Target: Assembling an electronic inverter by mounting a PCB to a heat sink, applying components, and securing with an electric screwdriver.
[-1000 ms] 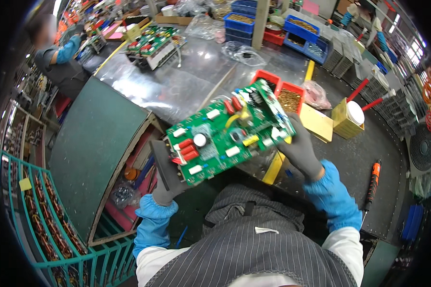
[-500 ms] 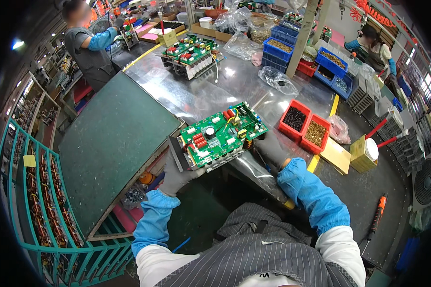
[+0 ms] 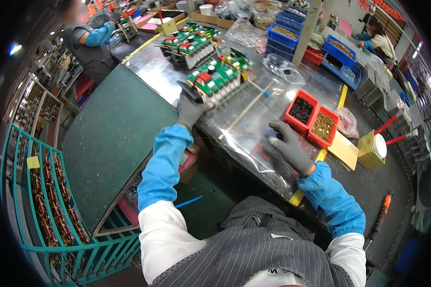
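Note:
My gloved left hand [image 3: 191, 110] is closed on the near left end of a green circuit board assembly [image 3: 215, 82], by its dark end plate. Red and white components cover the board, and silvery heat-sink blocks show along its lower side. It is at the metal tabletop [image 3: 244, 124], just in front of other similar board assemblies [image 3: 189, 48]; whether its full weight rests there I cannot tell. My gloved right hand [image 3: 292, 147] is empty, fingers apart, above the table beside two red bins. Dark screws fill one bin [image 3: 300, 110], brass-coloured ones the other [image 3: 323, 126].
A green board-topped surface [image 3: 115, 129] lies left, above a teal rack [image 3: 57, 246] of wound parts. Blue bins [image 3: 282, 36] stand at the back. An orange-handled screwdriver [image 3: 383, 213] lies far right, beyond a yellow box [image 3: 368, 150]. Two people work farther off.
The board assembly has moved away from me toward the other assemblies. My right hand has let go of it and come back toward the red bins; my left hand still holds its end.

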A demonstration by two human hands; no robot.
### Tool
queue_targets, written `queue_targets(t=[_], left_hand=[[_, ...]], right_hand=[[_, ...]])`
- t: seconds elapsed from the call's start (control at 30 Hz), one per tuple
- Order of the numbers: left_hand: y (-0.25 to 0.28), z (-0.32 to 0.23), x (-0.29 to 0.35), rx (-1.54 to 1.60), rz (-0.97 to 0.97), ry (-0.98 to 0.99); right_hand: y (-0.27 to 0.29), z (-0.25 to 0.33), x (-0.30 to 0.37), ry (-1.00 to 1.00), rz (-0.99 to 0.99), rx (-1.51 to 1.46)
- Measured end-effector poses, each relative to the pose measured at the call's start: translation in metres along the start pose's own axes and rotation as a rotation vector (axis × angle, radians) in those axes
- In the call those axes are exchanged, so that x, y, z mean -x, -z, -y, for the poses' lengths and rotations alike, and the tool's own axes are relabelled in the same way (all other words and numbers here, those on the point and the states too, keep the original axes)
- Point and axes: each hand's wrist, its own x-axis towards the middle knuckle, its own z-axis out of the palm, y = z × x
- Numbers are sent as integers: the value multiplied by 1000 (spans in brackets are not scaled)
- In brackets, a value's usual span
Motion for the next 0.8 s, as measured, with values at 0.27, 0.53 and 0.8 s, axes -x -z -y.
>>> queue_targets(t=[0.27, 0.53, 0.8], left_hand=[[-6, 88, -70, -543, -196, -62], [27, -58, 155, -119, 365, -504], [113, 166, 500, -417, 1285, 1057]], right_hand=[[28, -3, 85, -90, 26, -209], [51, 18, 157, -197, 74, -204], [16, 37, 174, -9, 173, -165]])
